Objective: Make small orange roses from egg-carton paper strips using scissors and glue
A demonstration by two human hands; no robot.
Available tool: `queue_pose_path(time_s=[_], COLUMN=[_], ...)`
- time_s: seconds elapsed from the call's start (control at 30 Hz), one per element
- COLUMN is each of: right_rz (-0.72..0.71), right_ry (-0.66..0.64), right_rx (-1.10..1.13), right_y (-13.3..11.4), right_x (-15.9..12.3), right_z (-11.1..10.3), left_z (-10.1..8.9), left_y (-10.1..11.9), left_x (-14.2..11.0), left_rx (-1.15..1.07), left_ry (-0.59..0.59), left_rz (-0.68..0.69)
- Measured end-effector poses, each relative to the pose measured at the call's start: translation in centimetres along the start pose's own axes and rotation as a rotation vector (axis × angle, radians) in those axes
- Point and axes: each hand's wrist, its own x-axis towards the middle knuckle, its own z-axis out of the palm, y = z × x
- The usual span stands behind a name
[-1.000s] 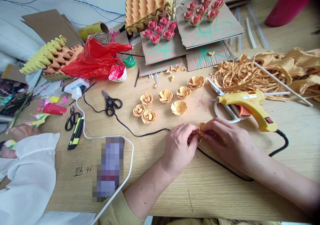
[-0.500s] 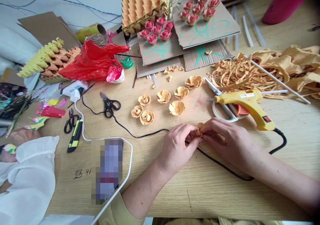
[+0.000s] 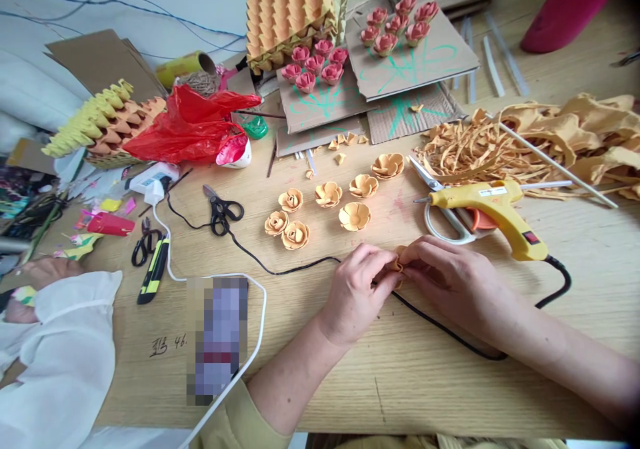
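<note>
Between the fingertips of my left hand and my right hand is a small tan paper flower piece, mostly covered by the fingers. Both hands pinch it just above the table. Beyond them lie several tan flowers made of egg-carton pulp: an open cup flower is nearest, and a tighter rolled rose sits in a group to the left. A yellow hot glue gun rests on its side right of my right hand, over white-handled scissors.
Pink roses stand on cardboard at the back. Tan scraps are heaped at right. Black scissors, a utility knife, a blurred phone and a black cord lie leftward. Another person's white sleeve is at far left.
The view has shifted very slightly, with things at the left sitting a little further right. Both hands keep their pinch on the flower piece, nearly unmoved.
</note>
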Motion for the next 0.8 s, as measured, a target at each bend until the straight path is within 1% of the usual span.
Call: queue_pose_path(time_s=[0.23,0.47,0.67,0.8], right_rz=[-0.01,0.004,0.171,0.167], right_ry=[0.005,0.02,0.031,0.013], right_rx=[0.003,-0.026,-0.065,-0.085], right_y=[-0.05,-0.04,0.27,0.05], right_x=[0.0,-0.17,-0.74,-0.67], right_z=[0.0,-0.15,-0.08,-0.1], left_z=[0.26,0.18,0.17,0.16], left_y=[-0.07,0.18,0.12,0.01], left_x=[-0.26,-0.3,-0.33,-0.4], left_rx=[0.0,0.072,0.207,0.24], left_ry=[0.066,0.08,0.042,0.028], left_rz=[0.026,0.138,0.185,0.203])
